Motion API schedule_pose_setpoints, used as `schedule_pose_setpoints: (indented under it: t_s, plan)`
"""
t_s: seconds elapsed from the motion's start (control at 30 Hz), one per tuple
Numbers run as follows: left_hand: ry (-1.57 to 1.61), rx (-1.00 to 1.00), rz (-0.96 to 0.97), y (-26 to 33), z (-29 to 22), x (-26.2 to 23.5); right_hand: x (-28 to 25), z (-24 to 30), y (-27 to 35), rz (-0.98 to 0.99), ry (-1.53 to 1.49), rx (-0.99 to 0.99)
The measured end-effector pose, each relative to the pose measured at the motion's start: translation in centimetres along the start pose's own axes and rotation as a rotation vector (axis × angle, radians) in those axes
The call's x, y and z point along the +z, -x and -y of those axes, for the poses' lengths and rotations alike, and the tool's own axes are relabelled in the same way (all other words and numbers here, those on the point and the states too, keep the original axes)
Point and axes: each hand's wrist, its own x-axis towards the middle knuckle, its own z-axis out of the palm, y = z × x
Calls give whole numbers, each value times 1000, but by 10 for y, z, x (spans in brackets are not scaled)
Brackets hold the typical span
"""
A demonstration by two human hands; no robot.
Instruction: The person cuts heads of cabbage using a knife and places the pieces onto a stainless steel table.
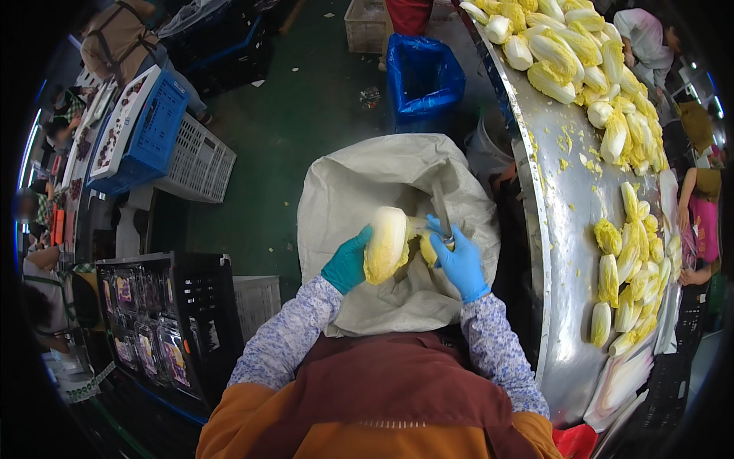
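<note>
My left hand (pixel 349 262), in a green glove, is closed around a pale Chinese cabbage (pixel 388 243) with a yellow leafy lower end. To its right, my right hand (pixel 462 265), in a blue glove, grips a knife (pixel 443 212) whose blade points away from me. A loose yellow-white leaf (pixel 428 249) is at the fingers of my right hand, beside the cabbage; whether it is still attached I cannot tell. Both hands are over the mouth of a large white woven sack (pixel 336 191). Its inside is partly hidden by my hands and the cabbage.
On the right, a metal table (pixel 569 306) bears piles of Chinese cabbages (pixel 554 53). A blue-lined bin (pixel 424 76) stands beyond the sack. Left are a black crate (pixel 214 306) of clear packs and stacked blue (pixel 149 126) and white crates (pixel 200 161). Other people work on both sides.
</note>
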Motion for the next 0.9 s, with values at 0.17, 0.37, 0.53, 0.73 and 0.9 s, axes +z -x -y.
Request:
schedule_pose_setpoints:
  t_s: [0.17,0.37,0.53,0.73,0.9]
  plan:
    - [-399,219,-10,-10,18,28,17,25,16,118,11,167]
    - [-540,260,4,-4,20,38,12,41,18,205,-89,140]
    - [-587,266,23,-2,24,33,11,23,16,184,-10,51]
    - [-508,167,94,-6,28,17,10,14,19,168,65,40]
    - [-243,-61,95,-2,25,4,11,2,17,192,-6,117]
